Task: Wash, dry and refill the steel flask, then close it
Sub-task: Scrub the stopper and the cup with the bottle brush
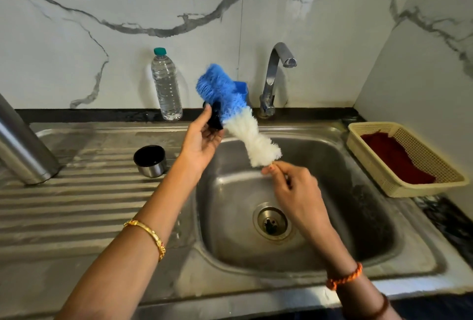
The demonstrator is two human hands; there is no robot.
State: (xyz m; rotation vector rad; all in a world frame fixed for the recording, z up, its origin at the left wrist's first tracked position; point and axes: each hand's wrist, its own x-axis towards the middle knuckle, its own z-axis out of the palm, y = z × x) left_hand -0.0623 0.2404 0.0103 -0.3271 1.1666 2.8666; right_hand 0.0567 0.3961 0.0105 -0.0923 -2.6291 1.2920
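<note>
The steel flask (23, 145) stands on the drainboard at the far left, its top out of frame. Its steel cup lid (150, 160) sits mouth-up on the ridged drainboard beside it. My left hand (204, 135) holds a small black stopper (214, 117) above the sink's left rim. My right hand (289, 184) grips the handle of a bottle brush (238, 112) with blue and white bristles. The brush slants up and left over the basin, its bristles against the black stopper.
The steel sink (332, 217) has a drain in its basin, and a tap (275, 76) behind it shows no water running. A water bottle (166, 84) with a green cap stands at the back wall. A blue holder (242, 88) sits behind the brush. A beige basket (407, 158) holding a red cloth is at right.
</note>
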